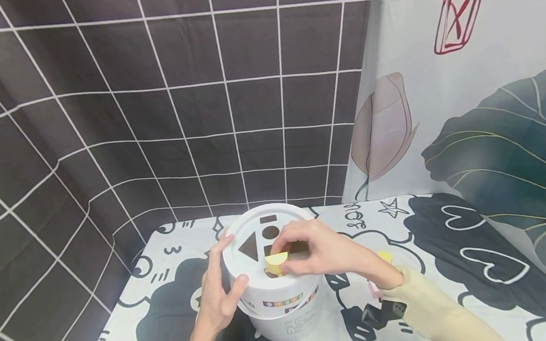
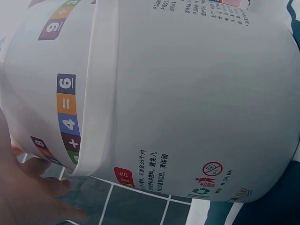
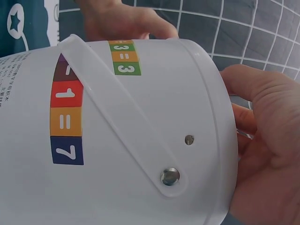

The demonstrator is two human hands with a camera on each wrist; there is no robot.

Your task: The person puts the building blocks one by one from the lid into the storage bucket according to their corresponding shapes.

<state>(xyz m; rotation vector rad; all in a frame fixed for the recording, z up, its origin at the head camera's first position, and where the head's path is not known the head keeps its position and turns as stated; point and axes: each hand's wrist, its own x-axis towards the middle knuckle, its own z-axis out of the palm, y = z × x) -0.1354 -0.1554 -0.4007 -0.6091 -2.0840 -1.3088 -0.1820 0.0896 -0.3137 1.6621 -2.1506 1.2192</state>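
A white bucket (image 1: 277, 325) stands upright, its white lid (image 1: 253, 222) pierced with a triangle, a circle, a rectangle and other openings. Thumb and forefinger of my right hand (image 1: 319, 247) pinch a yellow half-round block (image 1: 277, 262) over an opening at the lid's near side. My left hand (image 1: 220, 290) rests against the lid's left edge, fingers extended along the rim and thumb at the front. Coloured number stickers (image 2: 67, 110) run round the bucket's upper part. A white handle (image 3: 117, 112) slants across its side in the right wrist view, where the block is hidden.
A small yellow piece (image 1: 384, 257) and a pink piece (image 1: 374, 290) lie on the table to the right, partly behind the right forearm. The patterned tablecloth (image 1: 173, 253) covers the table. A dark grid curtain (image 1: 191, 112) hangs behind.
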